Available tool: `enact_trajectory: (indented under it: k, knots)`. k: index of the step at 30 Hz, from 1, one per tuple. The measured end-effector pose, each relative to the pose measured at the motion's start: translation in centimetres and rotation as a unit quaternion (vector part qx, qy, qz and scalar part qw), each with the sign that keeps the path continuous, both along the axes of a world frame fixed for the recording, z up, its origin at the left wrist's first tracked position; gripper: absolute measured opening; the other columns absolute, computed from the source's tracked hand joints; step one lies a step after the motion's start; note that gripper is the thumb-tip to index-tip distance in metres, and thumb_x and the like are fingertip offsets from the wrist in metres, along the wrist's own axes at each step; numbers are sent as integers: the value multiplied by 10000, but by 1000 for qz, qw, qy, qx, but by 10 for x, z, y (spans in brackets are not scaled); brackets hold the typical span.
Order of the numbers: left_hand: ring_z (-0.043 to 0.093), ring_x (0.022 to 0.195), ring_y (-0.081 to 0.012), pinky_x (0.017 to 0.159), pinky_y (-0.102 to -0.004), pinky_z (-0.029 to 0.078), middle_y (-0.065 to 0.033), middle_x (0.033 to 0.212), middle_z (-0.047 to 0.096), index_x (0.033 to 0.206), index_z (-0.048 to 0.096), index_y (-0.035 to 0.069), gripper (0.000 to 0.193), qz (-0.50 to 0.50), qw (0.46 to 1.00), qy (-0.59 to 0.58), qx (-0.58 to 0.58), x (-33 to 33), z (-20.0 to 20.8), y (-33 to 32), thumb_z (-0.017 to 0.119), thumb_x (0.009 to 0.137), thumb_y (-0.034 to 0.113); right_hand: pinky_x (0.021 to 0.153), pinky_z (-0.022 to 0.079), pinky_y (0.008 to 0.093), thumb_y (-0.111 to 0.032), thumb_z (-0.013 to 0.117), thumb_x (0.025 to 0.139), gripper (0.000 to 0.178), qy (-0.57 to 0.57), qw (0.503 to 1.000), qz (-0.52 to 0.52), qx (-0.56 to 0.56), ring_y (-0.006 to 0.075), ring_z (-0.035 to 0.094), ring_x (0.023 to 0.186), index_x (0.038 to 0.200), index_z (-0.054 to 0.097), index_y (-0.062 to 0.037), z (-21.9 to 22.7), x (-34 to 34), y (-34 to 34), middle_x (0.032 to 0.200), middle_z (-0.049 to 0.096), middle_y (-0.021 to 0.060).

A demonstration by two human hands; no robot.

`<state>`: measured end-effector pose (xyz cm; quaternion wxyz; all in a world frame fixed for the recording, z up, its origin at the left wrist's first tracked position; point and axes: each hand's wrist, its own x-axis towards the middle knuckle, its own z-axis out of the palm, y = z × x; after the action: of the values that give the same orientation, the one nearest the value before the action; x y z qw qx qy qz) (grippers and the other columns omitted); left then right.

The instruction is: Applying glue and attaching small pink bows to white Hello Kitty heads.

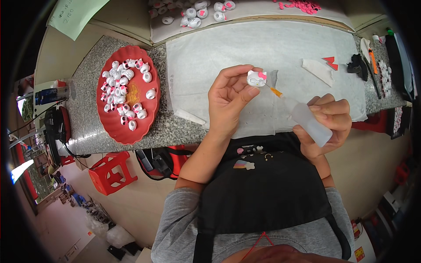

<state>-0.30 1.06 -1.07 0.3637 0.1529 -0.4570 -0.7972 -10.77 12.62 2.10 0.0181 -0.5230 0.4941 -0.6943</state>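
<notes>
Between the thumb and fingers of my left hand (229,94) is a small white cat-head piece (254,81) with a pink bow, raised over the white sheet. My right hand (335,115) is wrapped round a translucent squeeze bottle (312,125), tilted so its orange needle tip (276,92) points up-left at the piece. The thin needle ends at or very near the piece's lower right edge; whether it touches, I cannot tell. To the left, a red scalloped tray (151,111) carries many similar white pieces with pink parts.
White paper (197,57) covers the granite worktop (83,127). On it lie a folded paper strip (318,72) and red scraps (331,63); a black cloth (357,66) is at right. Behind, a shelf holds white pieces (191,15) and small pink parts (302,6). A red stool (112,173) stands below left.
</notes>
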Motion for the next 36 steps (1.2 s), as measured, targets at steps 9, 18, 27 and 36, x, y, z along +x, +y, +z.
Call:
enact_trajectory:
  k: [9, 18, 27, 36]
  knots:
    - [503, 909, -161, 784, -252, 411, -125, 970, 509, 993, 436, -20, 335, -12, 1000, 15, 11, 1, -1, 0, 542, 683, -85, 525, 411, 233, 37, 715, 484, 453, -12, 1000, 4, -6, 137, 461, 590, 849, 467, -68, -2, 2, -4, 824, 435, 72]
    - [504, 900, -176, 788, -275, 408, -139, 977, 504, 999, 431, -13, 342, 6, 1000, 13, 8, 1, -1, -1, 553, 683, -57, 512, 399, 229, 29, 717, 489, 447, -6, 1000, -7, 11, 135, 455, 576, 851, 471, -64, -2, 0, -1, 810, 433, 72]
    - [510, 880, -172, 771, -255, 401, -153, 984, 502, 997, 435, -9, 348, 6, 1000, -1, -9, -1, 1, 1, 566, 677, -47, 517, 408, 226, 36, 713, 492, 448, -11, 1000, -5, -2, 134, 459, 575, 859, 473, -57, 0, 0, -3, 804, 433, 76]
    - [496, 883, -157, 755, -249, 407, -126, 970, 503, 979, 455, -19, 328, 18, 997, -16, -78, 0, -4, 1, 554, 673, -81, 509, 386, 244, -112, 713, 580, 353, -15, 998, -48, 28, 123, 428, 568, 823, 460, -86, 0, 7, -5, 787, 448, 47]
